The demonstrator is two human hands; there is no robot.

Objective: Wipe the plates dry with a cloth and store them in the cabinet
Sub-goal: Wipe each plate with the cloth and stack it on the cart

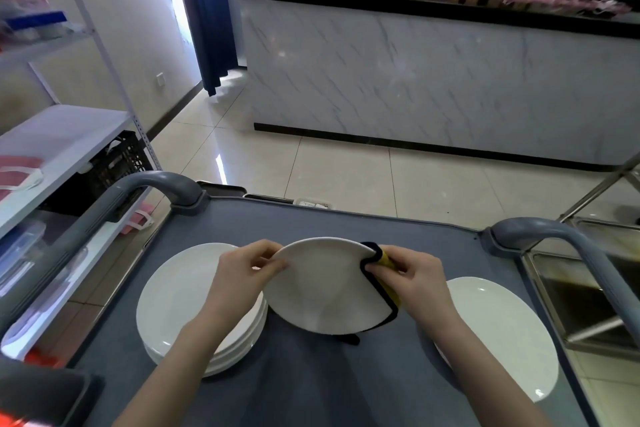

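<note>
A white plate (325, 288) is held tilted above the grey cart top (311, 385). My left hand (247, 270) pinches its left rim. My right hand (410, 274) grips a yellow cloth with a dark blue border (384, 288) wrapped over the plate's right rim; most of the cloth is hidden behind the plate. A stack of several white plates (180, 302) sits on the cart at the left, partly under my left forearm. A single white plate (502, 333) lies on the cart at the right.
Grey cart handles rise at the left (114, 204) and right (568, 236). A white shelf unit (52, 149) with a black crate stands to the left. A steel sink (585, 305) lies to the right. A marble-fronted counter (415, 80) stands across the tiled floor.
</note>
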